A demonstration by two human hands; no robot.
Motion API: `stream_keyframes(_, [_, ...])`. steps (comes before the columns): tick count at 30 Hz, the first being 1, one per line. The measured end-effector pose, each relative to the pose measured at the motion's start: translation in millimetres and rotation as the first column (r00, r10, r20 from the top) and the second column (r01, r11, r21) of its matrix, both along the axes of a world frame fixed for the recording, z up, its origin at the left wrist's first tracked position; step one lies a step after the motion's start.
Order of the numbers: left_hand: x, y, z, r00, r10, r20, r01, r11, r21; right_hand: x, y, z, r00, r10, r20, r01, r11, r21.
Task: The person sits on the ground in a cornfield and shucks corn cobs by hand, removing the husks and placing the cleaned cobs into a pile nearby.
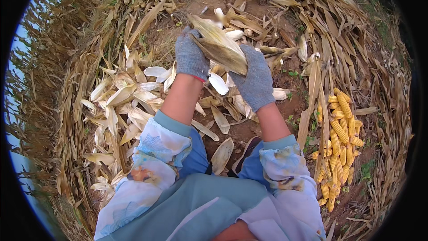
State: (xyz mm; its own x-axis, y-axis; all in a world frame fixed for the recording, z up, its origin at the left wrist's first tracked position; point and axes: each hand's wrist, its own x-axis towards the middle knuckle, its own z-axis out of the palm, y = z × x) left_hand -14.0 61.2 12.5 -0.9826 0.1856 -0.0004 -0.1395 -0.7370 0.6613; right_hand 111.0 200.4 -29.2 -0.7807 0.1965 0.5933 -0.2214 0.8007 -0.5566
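Observation:
An ear of corn in its dry husk point(219, 42) is held between my two hands in front of me. My left hand point(192, 55), in a grey knitted glove, grips its upper left end. Around its lower right end closes my right hand point(254, 77), gloved the same way. Pale brown husk leaves wrap the ear, and no kernels show. Below the hands, loose husk leaves point(219, 83) lie on the reddish soil.
A heap of husked yellow corn cobs point(341, 134) lies on the ground at the right. Many stripped husks point(120, 97) are piled at the left. Flattened dry corn stalks point(321, 10) curve along both sides, and standing stalks point(43, 83) rise at the far left.

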Motion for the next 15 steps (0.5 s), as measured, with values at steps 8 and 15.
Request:
stream_keyframes(8, [6,25,3,0.989,-0.133,0.061,0.127,0.987,0.100,-38,-19,-36,0.926,0.365,0.100,-0.134,0.565,-0.814])
stream_keyframes(15, [-3,17,-25,0.987,0.062,0.146,-0.087,0.981,0.173,-13,-52,-19,0.979,0.156,-0.132,-0.187,0.424,-0.886])
